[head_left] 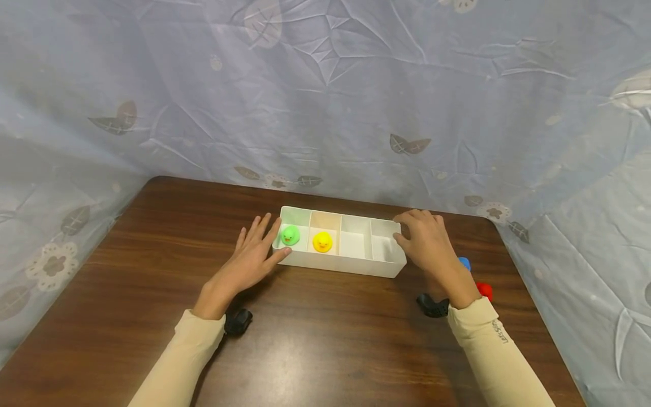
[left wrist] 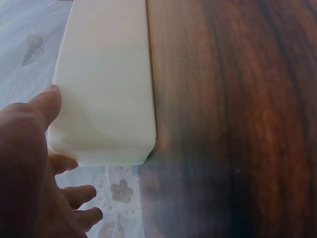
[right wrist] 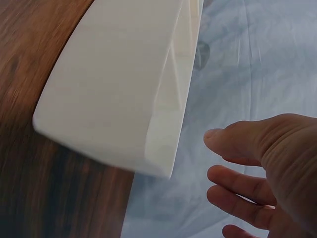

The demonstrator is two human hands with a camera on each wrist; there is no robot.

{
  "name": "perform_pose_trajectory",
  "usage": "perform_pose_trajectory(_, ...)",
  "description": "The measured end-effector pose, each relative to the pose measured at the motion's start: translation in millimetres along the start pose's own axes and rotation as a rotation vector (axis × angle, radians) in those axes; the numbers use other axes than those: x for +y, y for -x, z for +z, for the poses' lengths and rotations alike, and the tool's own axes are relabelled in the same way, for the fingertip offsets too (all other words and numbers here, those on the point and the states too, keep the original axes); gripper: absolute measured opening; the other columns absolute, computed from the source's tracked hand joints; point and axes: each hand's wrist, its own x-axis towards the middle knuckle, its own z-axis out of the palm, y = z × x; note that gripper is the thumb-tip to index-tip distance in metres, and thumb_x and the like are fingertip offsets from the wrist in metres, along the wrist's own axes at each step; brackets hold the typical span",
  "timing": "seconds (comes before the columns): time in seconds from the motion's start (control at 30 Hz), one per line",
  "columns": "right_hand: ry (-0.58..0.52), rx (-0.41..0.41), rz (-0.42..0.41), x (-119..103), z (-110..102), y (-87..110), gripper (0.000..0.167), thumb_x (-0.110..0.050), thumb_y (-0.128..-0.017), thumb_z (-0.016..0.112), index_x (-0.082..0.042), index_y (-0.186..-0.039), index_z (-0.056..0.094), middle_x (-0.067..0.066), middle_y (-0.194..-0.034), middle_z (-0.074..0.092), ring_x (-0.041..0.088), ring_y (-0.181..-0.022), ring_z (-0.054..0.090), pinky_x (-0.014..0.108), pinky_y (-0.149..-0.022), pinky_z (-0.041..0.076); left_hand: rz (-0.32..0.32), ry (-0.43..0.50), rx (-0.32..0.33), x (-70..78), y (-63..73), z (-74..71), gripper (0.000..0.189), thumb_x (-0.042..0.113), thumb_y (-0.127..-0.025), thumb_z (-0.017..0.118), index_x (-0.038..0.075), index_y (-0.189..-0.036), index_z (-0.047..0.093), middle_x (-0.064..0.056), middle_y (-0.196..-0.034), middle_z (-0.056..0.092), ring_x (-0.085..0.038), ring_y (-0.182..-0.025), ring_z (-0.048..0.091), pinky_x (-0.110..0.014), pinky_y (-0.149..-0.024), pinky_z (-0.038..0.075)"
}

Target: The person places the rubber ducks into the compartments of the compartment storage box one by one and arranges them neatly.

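A long white divided box sits near the back of the table. A green duck is in its leftmost compartment, and a yellow duck in the one beside it. My left hand is at the box's left end with fingers spread, the thumb at the front rim and the index finger along the end wall. At the right end, my right hand has its fingers loosely bent; a gap separates its fingertips from the box in the right wrist view. The two right-hand compartments contain nothing.
A blue item and a red item lie on the brown table, partly hidden behind my right forearm. Patterned grey-blue cloth hangs around the back and sides. Black wrist mounts show beside both wrists.
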Motion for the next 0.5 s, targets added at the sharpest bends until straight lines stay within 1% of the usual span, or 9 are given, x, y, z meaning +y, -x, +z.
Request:
perform_pose_trajectory(0.2, 0.008, 0.020, 0.027, 17, -5, 13.8, 0.031, -0.013, -0.095, 0.079, -0.003, -0.125, 0.074, 0.021, -0.128, 0.074, 0.044, -0.114, 0.065, 0.060, -0.094, 0.045, 0.003, 0.006, 0.000, -0.4, -0.5, 1.0, 0.085, 0.058, -0.111, 0.047, 0.012, -0.173, 0.011, -0.021, -0.180, -0.001, -0.045, -0.168, -0.003, -0.074, -0.131, 0.000)
perform_pose_trajectory(0.5, 0.012, 0.023, 0.077, 39, -14, 32.0, 0.037, -0.014, -0.095, 0.080, -0.002, -0.128, 0.072, 0.026, -0.130, 0.072, 0.048, -0.115, 0.064, 0.064, -0.095, 0.044, 0.003, 0.003, -0.004, -1.7, -0.8, 1.4, 0.085, 0.058, -0.111, 0.046, 0.012, -0.173, 0.010, -0.020, -0.180, -0.002, -0.044, -0.168, -0.004, -0.073, -0.131, 0.000)
